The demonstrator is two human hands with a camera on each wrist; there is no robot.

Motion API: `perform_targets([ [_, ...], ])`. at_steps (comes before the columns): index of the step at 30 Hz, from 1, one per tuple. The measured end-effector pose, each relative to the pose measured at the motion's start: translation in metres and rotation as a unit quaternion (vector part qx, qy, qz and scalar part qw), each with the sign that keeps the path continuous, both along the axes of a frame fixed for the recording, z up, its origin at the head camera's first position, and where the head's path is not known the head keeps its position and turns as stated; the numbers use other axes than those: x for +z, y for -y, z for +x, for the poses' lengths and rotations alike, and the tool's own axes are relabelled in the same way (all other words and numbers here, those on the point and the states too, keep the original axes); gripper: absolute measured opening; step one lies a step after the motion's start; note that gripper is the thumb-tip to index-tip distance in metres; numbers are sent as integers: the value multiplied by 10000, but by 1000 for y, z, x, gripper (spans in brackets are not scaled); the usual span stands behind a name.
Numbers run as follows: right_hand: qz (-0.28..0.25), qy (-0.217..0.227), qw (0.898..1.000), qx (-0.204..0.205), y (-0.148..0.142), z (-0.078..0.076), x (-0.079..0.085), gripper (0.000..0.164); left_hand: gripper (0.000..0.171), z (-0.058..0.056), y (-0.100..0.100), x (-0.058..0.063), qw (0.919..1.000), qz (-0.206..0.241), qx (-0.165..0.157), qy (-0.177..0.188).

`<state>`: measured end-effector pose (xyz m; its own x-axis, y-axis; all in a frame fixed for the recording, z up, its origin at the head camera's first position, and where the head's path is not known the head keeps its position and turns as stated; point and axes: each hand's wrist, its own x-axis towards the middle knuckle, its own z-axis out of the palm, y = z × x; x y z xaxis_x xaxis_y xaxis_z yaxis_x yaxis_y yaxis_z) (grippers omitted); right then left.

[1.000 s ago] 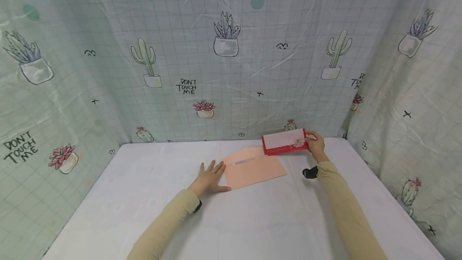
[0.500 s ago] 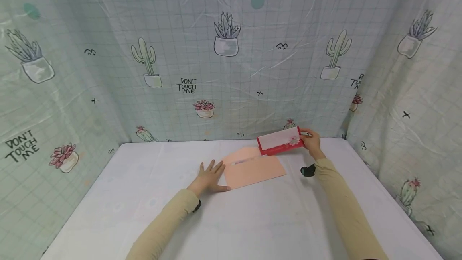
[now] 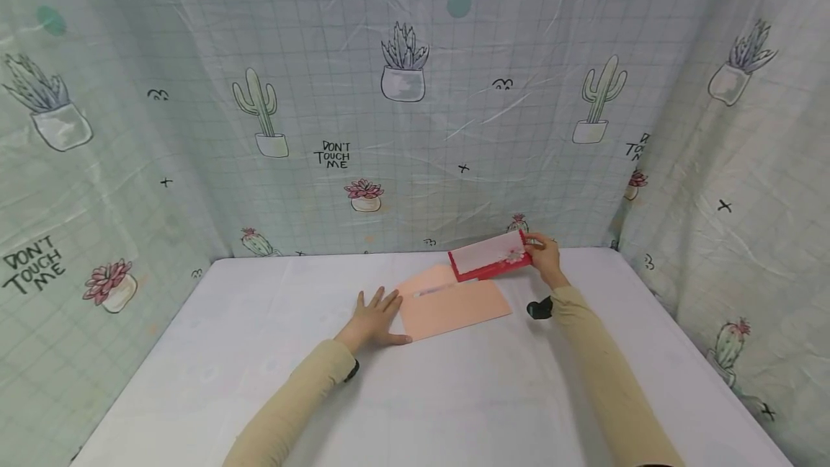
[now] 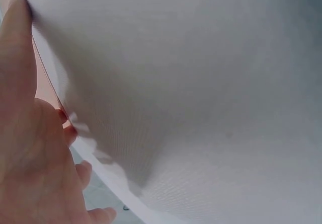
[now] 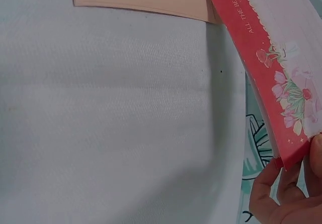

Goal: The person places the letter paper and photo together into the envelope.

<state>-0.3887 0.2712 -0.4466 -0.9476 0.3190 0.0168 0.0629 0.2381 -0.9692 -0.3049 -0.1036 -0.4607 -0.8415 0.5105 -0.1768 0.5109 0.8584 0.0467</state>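
Note:
A peach envelope (image 3: 454,312) lies on the white table with its flap (image 3: 424,279) folded out on the far side. My left hand (image 3: 372,319) is spread flat, thumb and fingertips at the envelope's left edge; the left wrist view shows its palm (image 4: 40,153) beside that edge. A red and pale pink greeting card (image 3: 488,254) is held tilted by its right end in my right hand (image 3: 545,256), thumb in front, fingers behind. Its left part overlaps the flap in the head view. Printed flowers and lettering show on the card (image 5: 282,68) in the right wrist view.
The white-covered table (image 3: 272,352) ends at a grid-patterned curtain (image 3: 298,92) with cactus prints, just behind the card. Curtain also hangs along both sides. A black wrist-worn device (image 3: 540,308) sits at the right cuff.
My right hand has moved left with the card, bringing it further over the envelope's flap. The left hand and the envelope have stayed nearly in place.

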Motion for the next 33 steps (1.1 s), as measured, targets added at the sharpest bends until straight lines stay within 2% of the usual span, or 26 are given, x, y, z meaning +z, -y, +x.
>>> perform_targets([
  [9,483,31,9987,168,13,-5,-3,33,92,-2,0,-3,9999,-32,-47,-154],
  [10,423,-166,9988,180,9,-13,-13,30,92,-2,0,-3,9998,-29,-54,-175],
  [13,464,-219,9983,273,11,-18,-20,29,92,-2,0,-4,9998,-53,-61,-204],
  [15,258,-672,9964,442,0,-39,-48,25,92,-3,0,-4,9998,-64,-46,-188],
  [16,203,-749,9954,566,1,-38,-50,24,92,-4,0,-5,9998,-75,-35,-186],
  [17,302,-582,9960,611,2,-40,-51,27,92,-4,0,-6,9998,-80,-23,-181],
  [18,214,-826,9937,730,-4,-53,-66,26,93,-5,1,-7,9998,-86,-8,-174],
  [20,304,-922,9916,857,-10,-71,-86,26,93,-5,1,-8,9998,-78,13,-168],
  [22,535,-773,9906,990,-7,-74,-88,28,93,-5,2,-8,9998,-65,26,-175],
  [23,669,-705,9904,986,-10,-84,-97,30,93,-6,2,-9,9998,-55,27,-169],
  [24,710,-895,9877,1066,-10,-89,-103,28,93,-6,2,-9,9999,-36,29,-163],
  [25,874,-842,9872,1031,-7,-89,-104,28,93,-6,2,-9,9999,-29,25,-158],
  [26,917,-970,9849,1106,-7,-93,-110,27,93,-6,2,-9,9999,-17,21,-146],
  [28,937,-1032,9823,1255,-5,-98,-115,28,93,-7,2,-10,9999,-43,12,-122],
  [29,1026,-895,9828,1248,-1,-96,-114,29,93,-7,2,-10,9999,-65,6,-114],
  [30,1054,-1046,9812,1230,-1,-100,-118,28,93,-7,2,-10,9999,-90,4,-110],
  [33,1151,-998,9814,1172,7,-98,-116,27,93,-8,1,-11,9998,-155,0,-130],
])
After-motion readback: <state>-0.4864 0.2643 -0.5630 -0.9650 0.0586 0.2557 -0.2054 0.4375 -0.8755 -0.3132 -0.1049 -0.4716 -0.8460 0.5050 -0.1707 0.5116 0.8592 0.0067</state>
